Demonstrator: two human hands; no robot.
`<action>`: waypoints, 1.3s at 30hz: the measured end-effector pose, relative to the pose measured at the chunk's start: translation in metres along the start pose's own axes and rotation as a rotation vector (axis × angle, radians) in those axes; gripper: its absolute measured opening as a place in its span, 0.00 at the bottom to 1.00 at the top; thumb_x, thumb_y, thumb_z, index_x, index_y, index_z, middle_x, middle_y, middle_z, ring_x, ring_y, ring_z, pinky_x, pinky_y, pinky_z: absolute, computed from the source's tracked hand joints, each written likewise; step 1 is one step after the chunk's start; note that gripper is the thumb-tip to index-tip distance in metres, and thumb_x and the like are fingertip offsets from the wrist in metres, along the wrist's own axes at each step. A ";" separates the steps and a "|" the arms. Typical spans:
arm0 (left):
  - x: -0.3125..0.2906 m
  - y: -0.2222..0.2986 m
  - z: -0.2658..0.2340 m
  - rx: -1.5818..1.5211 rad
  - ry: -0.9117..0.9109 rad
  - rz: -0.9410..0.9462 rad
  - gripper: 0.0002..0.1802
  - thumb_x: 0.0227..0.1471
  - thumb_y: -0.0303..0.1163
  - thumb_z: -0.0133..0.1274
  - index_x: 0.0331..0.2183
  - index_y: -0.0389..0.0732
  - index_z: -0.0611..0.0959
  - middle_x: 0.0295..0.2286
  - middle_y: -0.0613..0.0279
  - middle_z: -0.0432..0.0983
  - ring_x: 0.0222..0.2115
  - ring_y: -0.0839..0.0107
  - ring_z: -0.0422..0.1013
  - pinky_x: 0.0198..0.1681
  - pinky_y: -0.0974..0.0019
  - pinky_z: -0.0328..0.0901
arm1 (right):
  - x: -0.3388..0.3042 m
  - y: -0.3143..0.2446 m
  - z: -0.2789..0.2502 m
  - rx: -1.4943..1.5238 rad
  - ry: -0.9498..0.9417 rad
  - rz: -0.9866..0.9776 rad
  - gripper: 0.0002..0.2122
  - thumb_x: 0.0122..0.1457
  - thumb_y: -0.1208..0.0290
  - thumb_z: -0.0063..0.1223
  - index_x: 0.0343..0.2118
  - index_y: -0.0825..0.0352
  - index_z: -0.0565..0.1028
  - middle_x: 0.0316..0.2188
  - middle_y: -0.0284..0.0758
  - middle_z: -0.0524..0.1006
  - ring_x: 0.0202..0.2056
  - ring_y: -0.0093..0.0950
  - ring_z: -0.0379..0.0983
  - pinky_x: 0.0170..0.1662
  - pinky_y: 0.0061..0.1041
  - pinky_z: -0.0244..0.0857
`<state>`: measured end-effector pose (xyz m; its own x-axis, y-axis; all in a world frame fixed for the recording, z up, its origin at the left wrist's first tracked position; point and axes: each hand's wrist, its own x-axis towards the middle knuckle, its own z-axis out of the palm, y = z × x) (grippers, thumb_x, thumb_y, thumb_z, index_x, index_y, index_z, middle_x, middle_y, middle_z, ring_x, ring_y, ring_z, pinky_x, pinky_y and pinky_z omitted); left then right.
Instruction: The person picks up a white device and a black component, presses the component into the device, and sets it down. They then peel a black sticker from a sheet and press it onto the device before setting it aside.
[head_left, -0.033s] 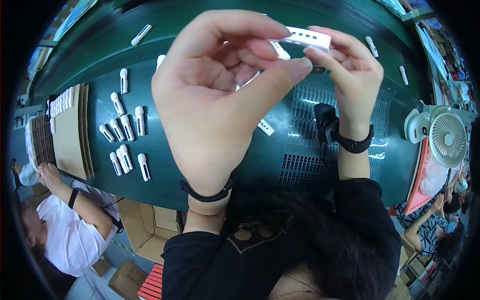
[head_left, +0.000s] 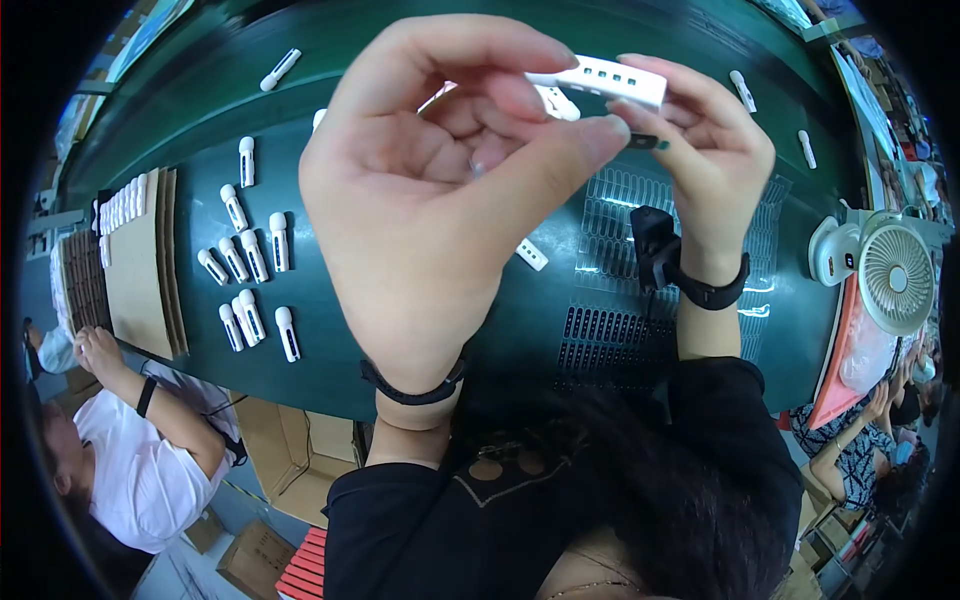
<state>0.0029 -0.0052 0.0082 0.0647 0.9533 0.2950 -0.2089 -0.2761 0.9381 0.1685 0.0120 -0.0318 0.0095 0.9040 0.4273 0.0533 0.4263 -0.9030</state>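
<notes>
Both my hands are raised over the green table. My left hand (head_left: 420, 190) curls round one end of a white handheld device (head_left: 615, 82) with a row of small dark slots, its index fingertip against it. My right hand (head_left: 715, 140) pinches the other end between thumb and fingers. A narrow dark strip (head_left: 643, 142) with a green end shows between my left thumb tip and my right thumb; what holds it is hidden. Behind my left fingers is another white piece (head_left: 558, 103), partly covered. A white slotted piece (head_left: 531, 254) lies on the table beside my left wrist.
Several white round-headed devices (head_left: 280, 242) lie at the left. Clear sheets with outlined shapes (head_left: 610, 225) and black label sheets (head_left: 600, 338) lie right of centre, near a black object (head_left: 652, 235). A fan (head_left: 895, 275) stands at right, cardboard (head_left: 140, 270) at left. Co-workers sit at both sides.
The slotted device and my right hand have shifted slightly right. The dark strip shows its green end more clearly now. My grip stays much the same.
</notes>
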 end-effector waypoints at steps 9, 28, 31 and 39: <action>-0.005 0.004 0.014 -0.273 0.079 -0.009 0.15 0.34 0.11 0.49 0.25 0.39 0.67 0.21 0.68 0.58 0.22 0.78 0.63 0.30 0.77 0.61 | -0.004 -0.012 -0.014 -0.258 -0.233 -0.434 0.15 0.38 0.88 0.52 0.34 0.78 0.70 0.32 0.47 0.73 0.34 0.32 0.71 0.37 0.23 0.67; 0.000 -0.004 0.015 -0.145 0.024 0.051 0.18 0.32 0.09 0.52 0.21 0.41 0.64 0.20 0.68 0.59 0.20 0.81 0.62 0.25 0.79 0.59 | -0.004 -0.022 -0.019 -0.335 -0.280 -0.477 0.13 0.39 0.84 0.54 0.32 0.80 0.70 0.30 0.48 0.73 0.30 0.33 0.71 0.34 0.24 0.66; 0.001 -0.008 0.013 -0.116 0.016 0.079 0.18 0.33 0.09 0.52 0.21 0.40 0.64 0.20 0.68 0.59 0.19 0.81 0.62 0.25 0.79 0.59 | -0.005 -0.023 -0.019 -0.351 -0.268 -0.480 0.14 0.39 0.84 0.54 0.32 0.80 0.70 0.30 0.48 0.73 0.31 0.33 0.71 0.35 0.25 0.65; 0.000 -0.004 0.015 -0.018 0.047 0.027 0.17 0.33 0.10 0.53 0.21 0.40 0.64 0.19 0.69 0.60 0.20 0.81 0.63 0.24 0.81 0.59 | -0.006 -0.019 -0.018 -0.294 -0.241 -0.451 0.14 0.38 0.85 0.53 0.32 0.80 0.70 0.30 0.48 0.73 0.31 0.33 0.71 0.35 0.24 0.66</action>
<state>0.0184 -0.0062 0.0074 0.0134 0.9502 0.3113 -0.2277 -0.3002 0.9263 0.1855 -0.0022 -0.0167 -0.3038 0.6316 0.7133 0.2744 0.7749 -0.5694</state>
